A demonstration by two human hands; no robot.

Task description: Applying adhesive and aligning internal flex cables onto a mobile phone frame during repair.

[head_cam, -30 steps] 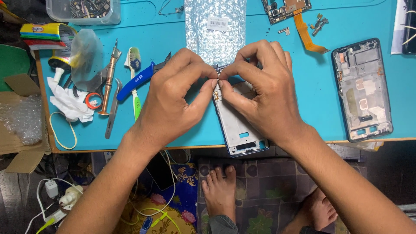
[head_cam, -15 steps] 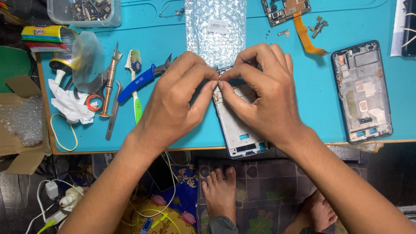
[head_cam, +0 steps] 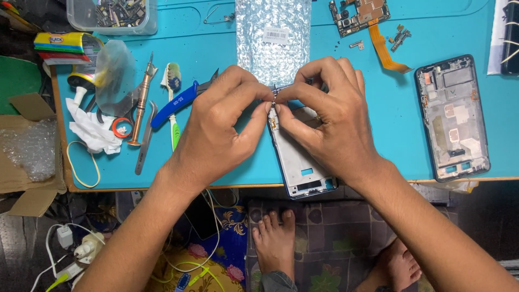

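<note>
A phone frame [head_cam: 300, 165] lies on the blue work mat [head_cam: 378, 140], its lower end sticking out over the table's front edge. My left hand [head_cam: 224, 127] and my right hand [head_cam: 330, 119] meet over its upper end. The fingertips of both hands pinch a small dark part at the frame's top left corner; the part itself is too small to make out. Most of the frame's upper half is hidden under my right hand.
A second, dark phone frame [head_cam: 453, 116] lies at the right. A circuit board with an orange flex cable [head_cam: 370, 21] and a bubble-wrap bag [head_cam: 274, 38] lie at the back. Blue-handled pliers [head_cam: 175, 103], a screwdriver [head_cam: 139, 103], tweezers [head_cam: 145, 138] and a toothbrush [head_cam: 173, 92] lie left.
Both hands stay pinched at the frame's top edge; the fingertips have shifted only slightly. The phone frame has not moved.
</note>
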